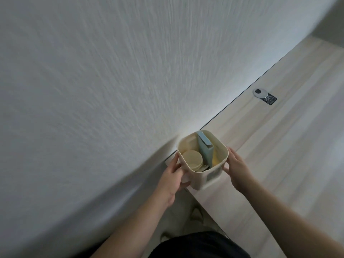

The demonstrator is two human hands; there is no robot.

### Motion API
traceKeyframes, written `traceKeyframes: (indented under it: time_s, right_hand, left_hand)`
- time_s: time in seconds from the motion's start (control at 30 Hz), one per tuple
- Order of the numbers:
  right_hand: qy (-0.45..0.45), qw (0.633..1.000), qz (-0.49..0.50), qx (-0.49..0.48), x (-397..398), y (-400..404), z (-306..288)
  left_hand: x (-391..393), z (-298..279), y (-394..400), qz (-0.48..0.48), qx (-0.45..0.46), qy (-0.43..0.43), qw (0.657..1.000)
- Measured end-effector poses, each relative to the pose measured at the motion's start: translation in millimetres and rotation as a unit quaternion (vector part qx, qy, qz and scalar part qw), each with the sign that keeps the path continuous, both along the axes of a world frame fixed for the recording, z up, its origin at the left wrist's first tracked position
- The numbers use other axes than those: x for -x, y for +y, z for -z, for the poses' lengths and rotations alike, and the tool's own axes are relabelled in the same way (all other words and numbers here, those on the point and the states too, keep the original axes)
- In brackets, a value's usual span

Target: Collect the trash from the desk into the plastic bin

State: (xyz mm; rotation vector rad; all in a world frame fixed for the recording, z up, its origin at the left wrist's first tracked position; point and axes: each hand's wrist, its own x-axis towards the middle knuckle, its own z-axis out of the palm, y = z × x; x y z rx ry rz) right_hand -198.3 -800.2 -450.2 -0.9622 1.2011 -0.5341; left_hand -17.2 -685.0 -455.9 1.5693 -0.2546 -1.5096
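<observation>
A cream plastic bin (202, 180) stands at the near left corner of the pale wooden desk (279, 146), close to the wall. Inside it I see a light blue carton (205, 148), a stack of round cream lids (192, 159) and something yellow (216, 160). My left hand (172, 180) grips the bin's left side, fingers curled around it. My right hand (237, 168) lies flat against the bin's right side with straight fingers.
A textured white wall (111, 81) runs along the desk's far edge. A round silver cable grommet (259, 93) with a black label (270, 99) sits farther back on the desk. Floor shows below the desk's end, near my dark clothing (199, 246).
</observation>
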Motion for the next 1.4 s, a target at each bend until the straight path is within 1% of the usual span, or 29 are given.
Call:
traceKeyframes:
  time_s: [0.13, 0.23, 0.37, 0.5, 0.57, 0.7, 0.77, 0.83, 0.9, 1.0, 1.1, 1.27, 1.4]
  right_hand:
    - [0.002, 1.0, 0.019, -0.007, -5, -21, 6]
    - [0.004, 1.0, 0.007, 0.007, -6, -32, 9]
    - [0.011, 1.0, -0.012, 0.02, -7, -41, 15]
    - [0.042, 0.998, -0.016, 0.033, -7, -44, 18]
    - [0.058, 0.998, -0.001, 0.035, -5, -46, 21]
    - [0.087, 0.994, 0.072, -0.013, 1, -40, 30]
    - [0.084, 0.985, 0.121, -0.092, 1, -29, 32]
    - [0.059, 0.968, 0.165, -0.181, -1, -20, 31]
    - [0.032, 0.959, 0.17, -0.224, -6, -17, 28]
    - [-0.019, 0.958, 0.163, -0.236, -15, -18, 25]
    - [-0.041, 0.962, 0.139, -0.232, -23, -26, 24]
    - [-0.03, 0.965, 0.12, -0.23, -23, -43, 29]
    - [-0.017, 0.968, 0.094, -0.23, -22, -50, 34]
  left_hand:
    - [-1, 12, -9, 0.01, 0.002, 0.009, 1.0]
    - [-2, 15, -16, 0.024, -0.018, -0.014, 0.999]
    - [-2, 21, -19, 0.024, -0.024, -0.021, 0.999]
    - [-7, 21, -23, 0.037, -0.013, -0.036, 0.999]
    - [-12, 21, -24, 0.03, -0.01, -0.038, 0.999]
    - [-15, 18, -17, 0.023, -0.014, -0.042, 0.999]
    - [-15, 18, -11, 0.01, -0.015, -0.035, 0.999]
    - [-13, 16, -9, -0.004, -0.009, -0.02, 1.0]
    - [-9, 11, -12, -0.009, 0.002, -0.008, 1.0]
    - [-5, 4, -18, -0.009, 0.017, 0.008, 1.0]
    - [-2, 4, -23, -0.003, 0.023, 0.018, 1.0]
    - [-1, 2, -22, 0.005, 0.02, 0.031, 0.999]
    - [-10, -2, -25, 0.018, 0.021, 0.024, 0.999]
